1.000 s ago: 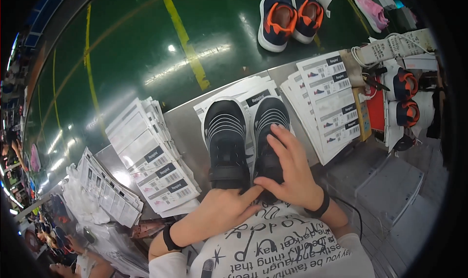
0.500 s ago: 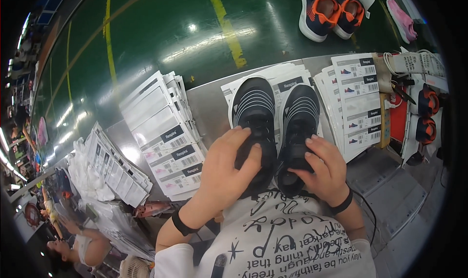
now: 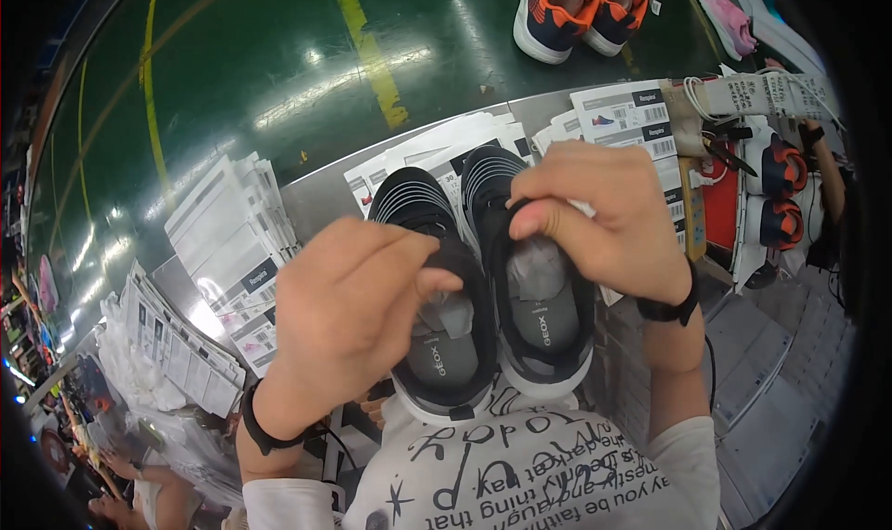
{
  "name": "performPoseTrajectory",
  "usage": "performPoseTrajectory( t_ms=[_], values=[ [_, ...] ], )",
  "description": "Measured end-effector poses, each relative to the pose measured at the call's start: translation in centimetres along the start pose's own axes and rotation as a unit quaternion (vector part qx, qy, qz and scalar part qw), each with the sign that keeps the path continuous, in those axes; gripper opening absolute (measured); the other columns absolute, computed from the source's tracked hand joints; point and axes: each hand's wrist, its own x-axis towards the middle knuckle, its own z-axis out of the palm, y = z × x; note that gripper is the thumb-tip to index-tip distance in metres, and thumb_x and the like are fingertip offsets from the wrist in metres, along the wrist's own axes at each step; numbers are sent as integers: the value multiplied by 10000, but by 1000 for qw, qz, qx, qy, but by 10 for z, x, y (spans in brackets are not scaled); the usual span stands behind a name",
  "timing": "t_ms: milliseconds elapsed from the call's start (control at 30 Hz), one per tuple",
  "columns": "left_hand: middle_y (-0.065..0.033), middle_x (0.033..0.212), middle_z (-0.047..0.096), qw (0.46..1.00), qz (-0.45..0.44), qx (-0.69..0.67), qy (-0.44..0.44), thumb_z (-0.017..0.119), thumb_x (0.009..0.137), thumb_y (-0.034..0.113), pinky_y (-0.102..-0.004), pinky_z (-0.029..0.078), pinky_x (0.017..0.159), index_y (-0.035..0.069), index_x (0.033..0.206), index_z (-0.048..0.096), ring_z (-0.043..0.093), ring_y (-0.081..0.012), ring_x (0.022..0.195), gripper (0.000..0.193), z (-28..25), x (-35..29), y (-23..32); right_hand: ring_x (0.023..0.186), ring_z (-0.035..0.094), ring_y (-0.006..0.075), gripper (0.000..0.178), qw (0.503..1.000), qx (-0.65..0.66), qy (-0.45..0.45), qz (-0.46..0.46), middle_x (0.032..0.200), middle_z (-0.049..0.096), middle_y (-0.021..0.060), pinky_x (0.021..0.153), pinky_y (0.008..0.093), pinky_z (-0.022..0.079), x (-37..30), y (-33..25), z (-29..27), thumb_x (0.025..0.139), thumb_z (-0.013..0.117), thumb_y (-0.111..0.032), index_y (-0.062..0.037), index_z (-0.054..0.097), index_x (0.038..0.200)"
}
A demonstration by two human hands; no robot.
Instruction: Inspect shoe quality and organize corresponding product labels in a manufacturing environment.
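Note:
A pair of black sneakers stands side by side before me, toes pointing away and openings toward me. My left hand (image 3: 348, 312) is curled over the left sneaker (image 3: 409, 194), with thumb and fingers closed on its tongue. On the right sneaker (image 3: 491, 170), my right hand (image 3: 604, 216) pinches the black tongue and pulls it up. Both openings show grey insoles. Crumpled pale tissue paper (image 3: 533, 270) fills the front of the right sneaker, and a similar wad of paper (image 3: 455, 318) sits in the left one. The left fingertips are partly hidden.
Stacks of printed label sheets (image 3: 232, 233) lie left of the sneakers, with more label sheets (image 3: 627, 117) behind to the right. Navy-orange sneakers (image 3: 548, 19) and a pink shoe (image 3: 725, 17) stand on the green surface (image 3: 269, 56). Plastic bags (image 3: 139, 353) lie left; another person (image 3: 153, 493) appears lower left.
Both hands have lifted from lying over the sneakers and now grip the tongues. The sneakers' openings, insoles and paper have come into sight. The whole view has shifted.

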Motion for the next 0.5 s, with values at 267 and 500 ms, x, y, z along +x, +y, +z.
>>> performPoseTrajectory(
  t_ms=[267,500],
  values=[
    [-73,632,627,977,-121,-174,-24,772,786,111,-266,381,497,2,822,742,532,-128,543,119,-3,29,-23,708,593,85,131,958,233,-65,158,753,675,35,638,235,458,30,18,-11,845,727,-96,28,699,816],
    [-48,636,658,937,-238,-246,-71,785,793,122,-245,394,513,-18,823,747,540,-84,558,148,-6,33,-27,710,587,81,141,955,219,-84,180,760,674,33,638,238,461,29,18,-8,851,731,-104,28,698,815]
  ],
)
